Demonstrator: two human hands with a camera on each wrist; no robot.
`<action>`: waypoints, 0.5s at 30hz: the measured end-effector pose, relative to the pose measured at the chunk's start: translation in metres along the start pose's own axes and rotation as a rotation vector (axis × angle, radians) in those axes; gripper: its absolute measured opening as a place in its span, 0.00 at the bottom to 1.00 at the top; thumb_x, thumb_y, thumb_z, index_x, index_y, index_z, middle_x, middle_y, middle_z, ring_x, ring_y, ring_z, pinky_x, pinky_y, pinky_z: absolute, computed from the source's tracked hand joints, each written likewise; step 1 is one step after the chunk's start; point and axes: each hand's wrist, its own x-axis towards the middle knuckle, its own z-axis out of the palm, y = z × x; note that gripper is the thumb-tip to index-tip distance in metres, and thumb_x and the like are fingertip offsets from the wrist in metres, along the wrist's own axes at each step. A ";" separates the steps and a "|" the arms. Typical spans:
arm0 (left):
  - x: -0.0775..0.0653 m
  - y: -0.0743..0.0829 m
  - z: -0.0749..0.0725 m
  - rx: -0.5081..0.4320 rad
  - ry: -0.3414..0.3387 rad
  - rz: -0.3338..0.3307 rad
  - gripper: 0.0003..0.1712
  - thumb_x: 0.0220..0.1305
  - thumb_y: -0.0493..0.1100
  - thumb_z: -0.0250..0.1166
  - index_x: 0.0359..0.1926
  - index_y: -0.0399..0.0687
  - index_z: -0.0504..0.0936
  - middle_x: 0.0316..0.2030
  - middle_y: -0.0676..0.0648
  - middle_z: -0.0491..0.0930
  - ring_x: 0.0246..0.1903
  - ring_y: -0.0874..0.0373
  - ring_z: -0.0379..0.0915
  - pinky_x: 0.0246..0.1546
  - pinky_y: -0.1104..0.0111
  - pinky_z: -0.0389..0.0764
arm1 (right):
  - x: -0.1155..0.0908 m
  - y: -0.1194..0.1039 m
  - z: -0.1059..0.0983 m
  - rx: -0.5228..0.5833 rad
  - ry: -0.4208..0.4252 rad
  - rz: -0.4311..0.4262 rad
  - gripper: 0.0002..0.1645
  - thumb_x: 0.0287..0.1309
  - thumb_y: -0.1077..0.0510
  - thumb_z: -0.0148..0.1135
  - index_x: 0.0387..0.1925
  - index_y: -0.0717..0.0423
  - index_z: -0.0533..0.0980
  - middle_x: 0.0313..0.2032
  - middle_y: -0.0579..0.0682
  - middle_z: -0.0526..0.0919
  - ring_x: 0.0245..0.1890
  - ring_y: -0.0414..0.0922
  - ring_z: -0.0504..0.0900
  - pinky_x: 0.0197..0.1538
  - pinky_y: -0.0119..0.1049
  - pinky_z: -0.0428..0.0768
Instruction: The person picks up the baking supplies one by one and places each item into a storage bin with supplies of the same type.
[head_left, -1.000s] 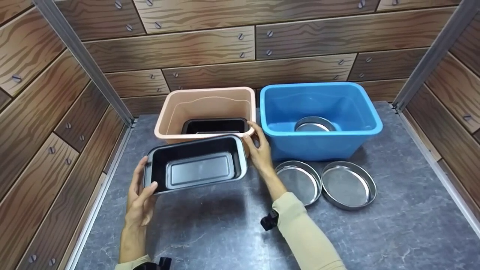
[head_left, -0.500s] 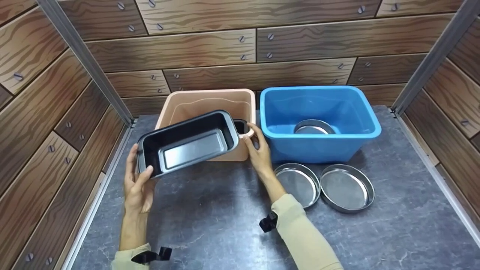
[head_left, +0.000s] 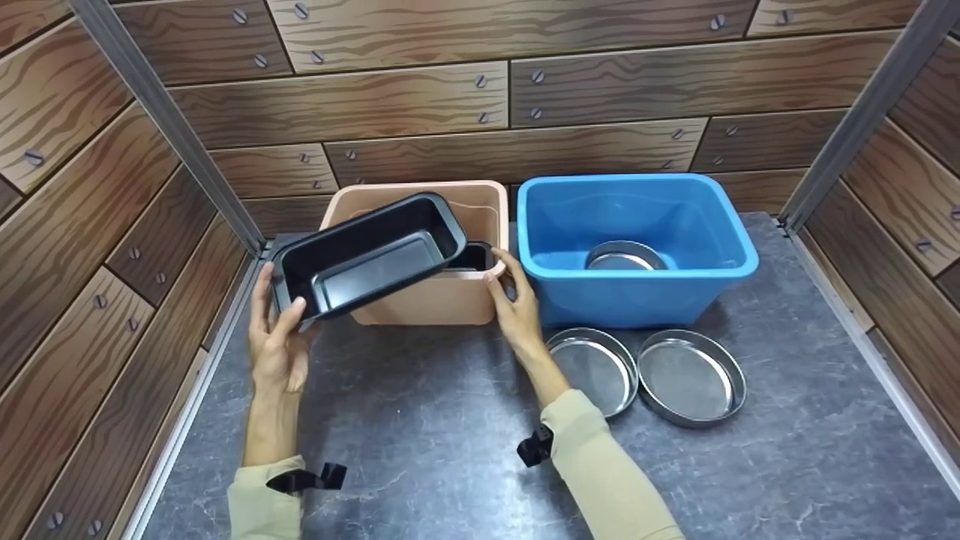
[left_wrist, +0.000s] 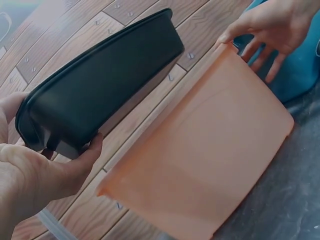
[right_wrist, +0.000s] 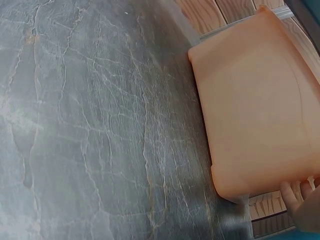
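Observation:
My left hand (head_left: pixel 277 345) grips the left end of a black loaf pan (head_left: pixel 375 266), thumb at its inner edge. The pan is tilted, its right end higher, and overlaps the peach plastic bin (head_left: pixel 427 304) in the head view. From the left wrist view, the loaf pan (left_wrist: pixel 105 85) shows its dark outer side above the bin's rim. My right hand (head_left: pixel 517 307) pinches the bin's front right corner at the rim. Inside that bin lies another black loaf pan (head_left: pixel 474 256), mostly hidden behind the held one.
A blue plastic bin (head_left: pixel 622 300) stands right of the peach one, with a round metal cake pan (head_left: pixel 624 256) inside. Two more round cake pans (head_left: pixel 592 371) sit on the grey marbled tabletop (head_left: pixel 420 450) before it. Wood-patterned walls (head_left: pixel 420 97) enclose the back and sides.
My left hand has raised the loaf pan up and away, from in front of the peach bin to over it, tilting it more. The right hand keeps its hold on the bin's rim.

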 end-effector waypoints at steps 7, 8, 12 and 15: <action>0.012 0.000 0.001 -0.023 0.046 -0.009 0.44 0.68 0.23 0.59 0.80 0.50 0.59 0.78 0.49 0.58 0.62 0.42 0.70 0.53 0.49 0.81 | -0.002 0.001 -0.001 -0.005 -0.004 0.017 0.26 0.70 0.68 0.61 0.67 0.70 0.71 0.65 0.70 0.75 0.63 0.66 0.75 0.70 0.63 0.68; 0.014 0.000 0.001 -0.020 0.056 -0.012 0.43 0.68 0.23 0.60 0.80 0.51 0.61 0.78 0.48 0.59 0.61 0.43 0.71 0.52 0.50 0.82 | -0.002 0.001 -0.001 -0.007 -0.003 0.018 0.26 0.70 0.68 0.61 0.67 0.70 0.71 0.65 0.70 0.74 0.63 0.66 0.75 0.70 0.64 0.67; 0.025 -0.002 0.002 -0.009 0.091 -0.014 0.42 0.67 0.23 0.63 0.77 0.53 0.66 0.76 0.45 0.61 0.58 0.43 0.73 0.48 0.51 0.86 | 0.000 0.001 -0.002 -0.008 -0.004 0.004 0.26 0.70 0.69 0.60 0.67 0.70 0.71 0.65 0.71 0.74 0.63 0.67 0.75 0.69 0.65 0.67; 0.034 -0.003 0.003 0.002 0.118 -0.011 0.41 0.67 0.24 0.63 0.76 0.53 0.68 0.73 0.43 0.64 0.56 0.43 0.75 0.44 0.52 0.87 | 0.001 0.000 -0.003 -0.014 -0.009 0.000 0.26 0.70 0.69 0.60 0.67 0.71 0.71 0.65 0.71 0.74 0.63 0.65 0.76 0.69 0.60 0.70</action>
